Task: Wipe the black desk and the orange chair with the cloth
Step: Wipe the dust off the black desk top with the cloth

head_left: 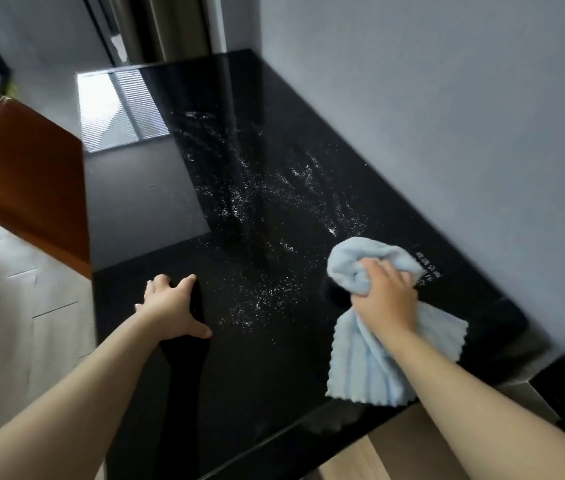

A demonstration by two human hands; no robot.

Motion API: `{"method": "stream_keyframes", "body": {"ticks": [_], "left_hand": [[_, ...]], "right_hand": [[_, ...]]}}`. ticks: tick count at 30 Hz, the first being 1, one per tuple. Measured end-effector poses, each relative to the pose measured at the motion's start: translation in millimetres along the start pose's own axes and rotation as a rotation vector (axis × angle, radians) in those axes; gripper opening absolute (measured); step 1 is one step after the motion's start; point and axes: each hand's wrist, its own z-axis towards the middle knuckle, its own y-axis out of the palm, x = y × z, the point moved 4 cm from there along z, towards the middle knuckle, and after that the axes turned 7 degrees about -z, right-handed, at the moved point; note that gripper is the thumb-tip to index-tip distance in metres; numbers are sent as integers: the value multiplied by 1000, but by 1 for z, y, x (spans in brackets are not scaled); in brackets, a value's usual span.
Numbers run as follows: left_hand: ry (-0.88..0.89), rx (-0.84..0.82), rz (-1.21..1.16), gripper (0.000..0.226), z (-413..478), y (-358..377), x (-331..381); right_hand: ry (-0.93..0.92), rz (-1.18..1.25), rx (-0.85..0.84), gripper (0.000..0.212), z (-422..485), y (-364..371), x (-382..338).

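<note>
The glossy black desk (274,375) fills the middle of the head view, with white specks and smears (267,202) scattered across its centre. My right hand (383,296) is shut on a bunched light-blue cloth (360,362), pressing it on the desk near the right wall; the cloth's loose end trails toward the desk's near edge. My left hand (170,306) rests flat on the desk at the left, fingers spread, holding nothing. The orange chair (28,181) stands at the left, beside the desk's left edge.
A grey wall (447,116) runs along the desk's right side. White printed characters (426,268) mark the desk just beyond the cloth. Light wood floor (14,323) lies at the left and below the near edge. A window reflection (114,112) shines on the far left of the desk.
</note>
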Motion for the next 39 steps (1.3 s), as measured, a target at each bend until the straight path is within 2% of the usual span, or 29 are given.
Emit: {"method": "stream_keyframes", "body": {"ticks": [2,3,4,6,8,10,12,13,16,17,19,21,22,24,28,30,31,32,34,36,37,39], "left_hand": [[-3,-2,-13,116,-1,0,1],[-2,-2,-20,116,-2,0,1],[-4,0,-29,115,-2,0,1],[-4,4,-39,115,-3,1,1],[-9,10,-49,115,-3,0,1],[-16,15,-63,115,-3,0,1],[-23,20,-75,115,-2,0,1],[-25,22,-83,115,-2,-1,0],[-27,21,-105,115,-2,0,-1],[-24,22,-109,115,-2,0,-1],[-22,21,-112,115,-2,0,-2],[-22,18,-117,114,-2,1,-4],[-21,20,-122,114,-2,1,-4],[-21,31,-126,114,0,1,-4],[-6,47,-130,116,1,1,-4],[-3,46,-128,116,1,1,-4],[0,46,-129,116,1,2,-5],[2,46,-132,116,1,2,-6],[6,44,-143,116,1,3,-7],[0,37,-146,116,1,3,-7],[-4,36,-144,116,1,2,-7],[-8,42,-148,115,1,2,-6]], "right_hand": [[-212,192,-41,24,-5,0,-22],[-217,258,11,24,4,-10,-20],[-162,266,112,27,19,-21,-10],[97,134,237,38,49,-39,31],[369,-11,88,54,67,-40,73],[477,-96,-48,62,69,-28,84],[401,-189,-43,55,72,-15,70],[304,-199,-29,46,77,-12,59],[3,16,47,23,94,-17,35],[-8,70,122,23,102,-23,38],[158,48,188,38,119,-32,59],[332,-83,10,50,130,-27,75],[333,-153,-74,52,133,-21,76],[221,-172,-85,47,132,-10,58],[-191,94,-24,28,87,17,-19],[-368,272,-32,34,60,23,-47],[-378,346,7,38,56,20,-48],[-328,367,86,41,59,14,-38],[-57,207,247,43,75,-1,3],[242,-27,226,47,80,-8,38],[276,-96,176,47,78,-6,41],[155,-128,128,49,63,1,17]]}}
